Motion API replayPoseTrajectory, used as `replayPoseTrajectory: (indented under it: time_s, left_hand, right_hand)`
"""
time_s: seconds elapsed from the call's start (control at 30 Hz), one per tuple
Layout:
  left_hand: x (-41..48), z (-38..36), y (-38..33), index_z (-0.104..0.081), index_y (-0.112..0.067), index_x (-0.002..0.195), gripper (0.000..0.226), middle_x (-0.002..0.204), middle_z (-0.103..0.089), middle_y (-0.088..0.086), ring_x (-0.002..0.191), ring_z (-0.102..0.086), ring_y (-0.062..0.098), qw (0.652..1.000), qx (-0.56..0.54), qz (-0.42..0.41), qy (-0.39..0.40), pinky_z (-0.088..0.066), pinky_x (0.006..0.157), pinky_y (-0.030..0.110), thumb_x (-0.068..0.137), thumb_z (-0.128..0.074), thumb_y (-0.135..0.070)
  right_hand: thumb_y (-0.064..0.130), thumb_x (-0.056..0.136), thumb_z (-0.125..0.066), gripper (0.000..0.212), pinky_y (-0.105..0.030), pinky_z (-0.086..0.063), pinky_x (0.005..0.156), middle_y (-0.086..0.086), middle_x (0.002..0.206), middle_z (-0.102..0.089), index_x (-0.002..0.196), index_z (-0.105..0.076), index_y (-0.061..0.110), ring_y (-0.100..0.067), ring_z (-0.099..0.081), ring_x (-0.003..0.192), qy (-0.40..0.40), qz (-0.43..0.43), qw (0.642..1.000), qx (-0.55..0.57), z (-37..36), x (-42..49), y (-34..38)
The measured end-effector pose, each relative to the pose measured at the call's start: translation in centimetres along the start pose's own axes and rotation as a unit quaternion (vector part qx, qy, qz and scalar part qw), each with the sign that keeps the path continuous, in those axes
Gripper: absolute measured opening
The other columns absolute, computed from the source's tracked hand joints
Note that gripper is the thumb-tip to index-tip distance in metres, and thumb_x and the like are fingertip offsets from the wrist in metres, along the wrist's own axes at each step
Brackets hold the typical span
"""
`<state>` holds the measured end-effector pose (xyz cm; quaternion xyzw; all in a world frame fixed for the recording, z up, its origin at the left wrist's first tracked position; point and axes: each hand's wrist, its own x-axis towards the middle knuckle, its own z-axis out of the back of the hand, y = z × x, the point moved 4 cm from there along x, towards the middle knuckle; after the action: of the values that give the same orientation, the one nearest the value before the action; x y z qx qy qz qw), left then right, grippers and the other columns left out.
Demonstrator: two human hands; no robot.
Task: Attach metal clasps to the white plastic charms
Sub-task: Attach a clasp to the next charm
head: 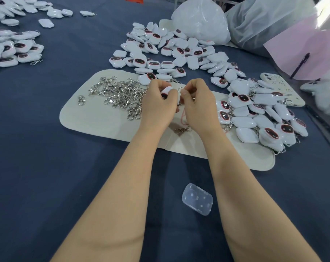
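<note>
Head view, clasp-fitting step. The left hand [158,99] curls its fingers round a white rounded plastic charm [167,91], held above the cream felt work mat [96,118] that lies on the dark blue cloth-covered table [46,167]. The right hand [195,99], just beside it, pinches a small silver metal ring [180,89] between thumb and forefinger, and a thin pink cord [183,115] hangs below the two hands. Whether the ring has already entered the charm's loop cannot be told, since the fingers cover the joint. To do the step well, the charm is probably best kept steady with its loop turned toward the ring, the ring gripped close to its split so that it does not twist, and the cord kept clear of the opening. Supplies lie within reach: a tangled heap of silver metal lobster clasps [120,95] on the mat to the left, a single loose clasp [182,130] under the wrists, a far pile of bare white charms [171,52], and, to the right, a pile of charms with clasps fitted [264,114]. A clear plastic case [197,199] rests on the cloth between the forearms.
</note>
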<state>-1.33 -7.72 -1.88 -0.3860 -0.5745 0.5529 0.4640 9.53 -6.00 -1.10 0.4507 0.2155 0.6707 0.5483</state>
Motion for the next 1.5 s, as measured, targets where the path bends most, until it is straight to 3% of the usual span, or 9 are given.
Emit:
replayPoseTrajectory:
  time_s: [0.2,0.33,0.47,0.73,0.93,1.07,1.17,1.37,1.5]
  left_hand:
    - [0.13,-0.04,0.18,-0.046,-0.021,0.092,0.014,0.088,-0.053,-0.005,0.041,-0.054,-0.002,1.000,-0.008,-0.004,0.007,-0.046,0.049,0.016,0.089,-0.049,-0.007]
    - [0.22,0.15,0.18,-0.046,-0.018,0.089,0.015,0.085,-0.051,-0.005,0.042,-0.054,-0.003,1.000,-0.019,-0.004,0.008,-0.046,0.047,0.014,0.089,-0.049,-0.004]
    - [0.31,0.24,0.26,-0.045,-0.022,0.084,0.018,0.082,-0.053,-0.003,0.040,-0.053,0.000,1.000,-0.012,-0.002,0.013,-0.050,0.050,0.019,0.089,-0.048,-0.005]
    - [0.47,0.42,0.41,-0.050,-0.021,0.087,0.020,0.089,-0.056,-0.002,0.047,-0.058,-0.001,0.999,-0.035,-0.006,0.020,-0.050,0.050,0.018,0.090,-0.051,-0.001]
    - [0.75,0.47,0.48,-0.053,-0.021,0.101,0.015,0.088,-0.059,0.000,0.055,-0.062,0.008,0.999,-0.016,-0.017,0.032,-0.052,0.058,0.025,0.094,-0.053,-0.007]
    - [0.72,0.38,0.23,-0.051,-0.024,0.096,0.014,0.098,-0.060,0.005,0.080,-0.063,0.026,0.999,-0.010,-0.027,0.033,-0.053,0.065,0.034,0.095,-0.052,-0.010]
    - [0.64,0.35,0.21,-0.050,-0.029,0.091,0.018,0.098,-0.062,0.001,0.077,-0.062,0.024,0.999,-0.002,-0.029,0.033,-0.054,0.071,0.039,0.095,-0.051,-0.011]
    - [0.69,0.12,0.10,-0.049,-0.023,0.100,0.014,0.102,-0.061,0.005,0.085,-0.063,0.030,0.999,0.000,-0.028,0.037,-0.054,0.076,0.040,0.095,-0.050,-0.010]
    - [0.56,-0.05,0.01,-0.049,-0.025,0.098,0.015,0.108,-0.062,0.007,0.098,-0.062,0.033,0.998,0.014,-0.031,0.048,-0.052,0.088,0.047,0.094,-0.051,-0.011]
  right_hand:
    - [0.007,0.093,-0.049,0.009,-0.015,-0.036,0.063,0.002,0.082,-0.056,0.089,-0.047,0.015,-0.015,-0.051,0.076,0.010,0.013,1.000,-0.010,-0.10,-0.03,0.11]
    - [0.005,0.093,-0.047,0.009,-0.034,-0.046,0.067,-0.009,0.084,-0.062,0.088,-0.047,0.012,-0.018,-0.051,0.063,0.039,0.016,0.999,-0.011,-0.15,-0.16,0.38]
    - [0.003,0.092,-0.048,0.009,-0.040,-0.047,0.079,-0.009,0.084,-0.062,0.088,-0.049,0.011,-0.026,-0.058,0.083,0.047,0.025,0.998,-0.024,0.11,-0.19,0.75]
    - [0.003,0.093,-0.047,0.010,-0.033,-0.046,0.077,-0.007,0.090,-0.058,0.089,-0.049,0.012,-0.025,-0.056,0.085,0.053,0.033,0.997,-0.040,0.20,-0.19,0.79]
    - [0.002,0.093,-0.047,0.010,-0.020,-0.035,0.068,-0.010,0.094,-0.058,0.091,-0.049,0.012,-0.019,-0.051,0.082,0.047,0.039,0.997,-0.048,0.34,0.00,0.66]
    - [0.002,0.092,-0.048,0.012,-0.019,-0.032,0.067,-0.006,0.091,-0.055,0.088,-0.047,0.013,-0.017,-0.048,0.081,0.048,0.049,0.996,-0.049,0.02,-0.13,0.72]
    - [0.002,0.092,-0.049,0.012,-0.018,-0.034,0.065,-0.005,0.090,-0.055,0.088,-0.047,0.013,-0.017,-0.049,0.080,0.047,0.050,0.997,-0.046,-0.03,-0.15,0.68]
    - [0.005,0.094,-0.045,0.008,-0.038,-0.045,0.081,-0.011,0.095,-0.060,0.091,-0.046,0.012,-0.027,-0.057,0.092,0.036,0.021,0.998,-0.038,-0.14,0.04,0.42]
    - [0.005,0.095,-0.044,0.007,-0.042,-0.045,0.085,-0.013,0.098,-0.062,0.094,-0.045,0.013,-0.029,-0.059,0.094,0.033,0.004,0.999,-0.031,-0.18,0.14,0.19]
